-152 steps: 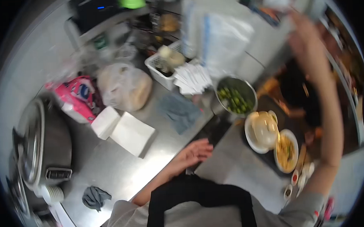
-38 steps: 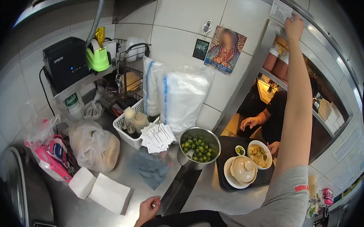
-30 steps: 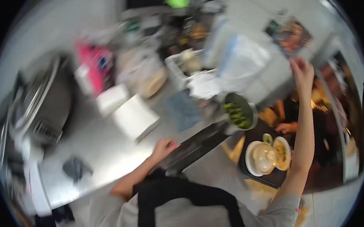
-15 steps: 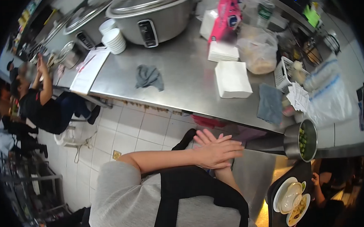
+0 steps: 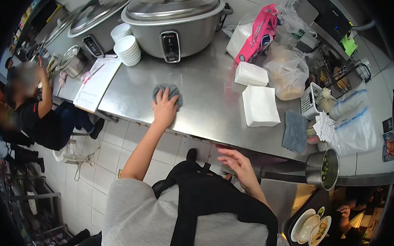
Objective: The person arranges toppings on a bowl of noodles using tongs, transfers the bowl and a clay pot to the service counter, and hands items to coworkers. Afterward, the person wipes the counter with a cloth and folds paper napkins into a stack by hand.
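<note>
While my left hand point(image 5: 165, 110) covers a grey cloth point(image 5: 176, 89), my right hand point(image 5: 238, 165) hangs open

Item: person point(image 5: 34, 119) in dark clothing, far left.
Item: written sheet point(image 5: 97, 81), pen on top, at the edge of the steel counter point(image 5: 200, 96).
Item: white bowls point(image 5: 127, 52), stacked, beside a large lidded cooker point(image 5: 188, 33).
Item: grey cloth, on the counter near its front edge; my left fingers spread over it, pressing it to the steel.
Item: my right hand, off the counter's front edge, fingers parted and loosely curved, holding nothing.
Item: white napkins point(image 5: 260, 106), two stacks; clear plastic bag point(image 5: 287, 77) behind.
Item: blue-grey cloth point(image 5: 295, 131), flat, near a white basket point(image 5: 309, 102).
Item: metal pot point(image 5: 312, 170) of green produce point(image 5: 324, 168); below, dark tray point(image 5: 293, 212) with dishes.
</note>
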A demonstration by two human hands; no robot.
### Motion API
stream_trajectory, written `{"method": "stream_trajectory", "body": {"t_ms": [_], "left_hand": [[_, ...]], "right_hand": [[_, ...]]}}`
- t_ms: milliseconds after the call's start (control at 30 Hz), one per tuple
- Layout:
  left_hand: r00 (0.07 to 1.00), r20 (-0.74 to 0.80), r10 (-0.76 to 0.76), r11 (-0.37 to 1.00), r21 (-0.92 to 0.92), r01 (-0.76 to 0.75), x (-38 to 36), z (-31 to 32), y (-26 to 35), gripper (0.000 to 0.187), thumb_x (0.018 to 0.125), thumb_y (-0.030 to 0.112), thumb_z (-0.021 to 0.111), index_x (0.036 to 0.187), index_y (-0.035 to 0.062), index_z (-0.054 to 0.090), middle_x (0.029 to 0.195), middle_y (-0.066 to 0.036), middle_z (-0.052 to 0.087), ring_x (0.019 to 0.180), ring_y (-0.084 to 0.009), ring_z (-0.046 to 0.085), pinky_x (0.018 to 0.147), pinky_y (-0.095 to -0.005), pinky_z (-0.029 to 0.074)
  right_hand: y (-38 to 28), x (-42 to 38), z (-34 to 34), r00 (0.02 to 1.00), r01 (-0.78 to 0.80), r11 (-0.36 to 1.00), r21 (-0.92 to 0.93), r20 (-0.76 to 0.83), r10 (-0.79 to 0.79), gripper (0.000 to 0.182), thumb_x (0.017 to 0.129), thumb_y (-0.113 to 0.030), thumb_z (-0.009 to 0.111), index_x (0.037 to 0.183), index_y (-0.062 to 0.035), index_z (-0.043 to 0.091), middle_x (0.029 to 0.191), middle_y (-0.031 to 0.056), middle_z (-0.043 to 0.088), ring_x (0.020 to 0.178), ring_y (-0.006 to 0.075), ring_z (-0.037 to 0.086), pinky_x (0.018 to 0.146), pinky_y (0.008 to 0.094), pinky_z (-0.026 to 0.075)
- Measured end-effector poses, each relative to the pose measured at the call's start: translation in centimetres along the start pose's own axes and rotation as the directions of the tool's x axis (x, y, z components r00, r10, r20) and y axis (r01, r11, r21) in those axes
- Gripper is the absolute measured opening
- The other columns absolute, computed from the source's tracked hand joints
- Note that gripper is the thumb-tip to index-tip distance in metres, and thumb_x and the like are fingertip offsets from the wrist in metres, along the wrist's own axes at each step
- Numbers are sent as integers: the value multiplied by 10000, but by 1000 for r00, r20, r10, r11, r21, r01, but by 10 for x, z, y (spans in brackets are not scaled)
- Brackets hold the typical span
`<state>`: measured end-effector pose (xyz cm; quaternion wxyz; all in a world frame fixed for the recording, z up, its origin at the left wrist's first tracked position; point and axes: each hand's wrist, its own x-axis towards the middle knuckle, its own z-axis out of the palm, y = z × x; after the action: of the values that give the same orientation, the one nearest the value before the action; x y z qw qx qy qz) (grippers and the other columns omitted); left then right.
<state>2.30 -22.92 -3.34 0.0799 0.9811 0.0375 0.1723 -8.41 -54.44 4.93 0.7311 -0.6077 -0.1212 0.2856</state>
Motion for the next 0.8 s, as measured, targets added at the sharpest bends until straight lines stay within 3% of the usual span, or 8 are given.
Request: {"method": "stream_trajectory", "body": {"t_ms": [100,167,300,367,467,633,700,800], "left_hand": [[997,-71,-6,983,-185,-8,34,8,-27,334,719,28,585,1035,114,652,1238,-146,505,1150,-345,435,928,-440,401],[996,-81,-48,960,-280,23,55,0,-24,319,714,-22,549,987,93,668,1186,-135,541,1112,-329,464,900,-403,428],[925,-283,253,845,-401,-354,103,21,45,363,681,-39,553,1016,57,653,1160,-134,555,1067,-328,489,917,-400,416],[880,-224,418,785,-398,-475,122,44,77,356,690,-19,555,1020,70,655,1190,-111,541,1099,-308,474,910,-398,416],[846,-211,489,761,-371,-532,169,81,106,335,722,23,553,1036,85,651,1233,-85,514,1140,-279,450,906,-387,417],[876,-75,476,854,-198,-480,218,115,94,326,745,85,554,1059,105,640,1265,-56,490,1153,-273,438,904,-376,420],[959,-52,280,929,-238,-284,213,111,66,347,714,53,571,1048,111,645,1247,-69,505,1130,-296,454,906,-382,424],[970,-162,181,946,-240,-217,157,85,8,346,689,20,553,1004,109,667,1192,-94,542,1073,-323,487,894,-380,440]], "right_hand": [[3,7,-18,994,-13,999,-35,-108,9,311,914,-155,496,1161,31,537,1122,82,589,1019,148,565,891,281,411],[-2,12,-26,959,-47,999,0,-281,45,281,913,-128,482,1133,30,555,1106,87,596,981,143,574,862,260,421],[-12,36,-28,931,-2,1000,3,-365,3,269,922,-115,466,1129,32,555,1107,91,599,973,136,573,852,253,424],[-17,52,-22,926,5,1000,21,-377,4,267,926,-110,460,1131,34,551,1111,96,596,981,141,570,866,259,424],[-24,70,-12,928,-53,998,-29,-371,39,269,918,-113,480,1130,44,534,1152,122,577,997,174,576,884,292,430],[-29,78,-9,925,-80,997,-5,-372,72,279,924,-109,456,1143,39,544,1082,104,594,1004,152,562,903,269,410],[-29,73,-16,920,-103,995,6,-379,98,282,922,-111,458,1145,40,544,1066,104,599,1002,149,562,903,264,407],[-25,66,-29,914,-112,993,32,-389,116,286,920,-114,466,1148,41,544,1040,104,608,999,143,560,910,256,397]]}}
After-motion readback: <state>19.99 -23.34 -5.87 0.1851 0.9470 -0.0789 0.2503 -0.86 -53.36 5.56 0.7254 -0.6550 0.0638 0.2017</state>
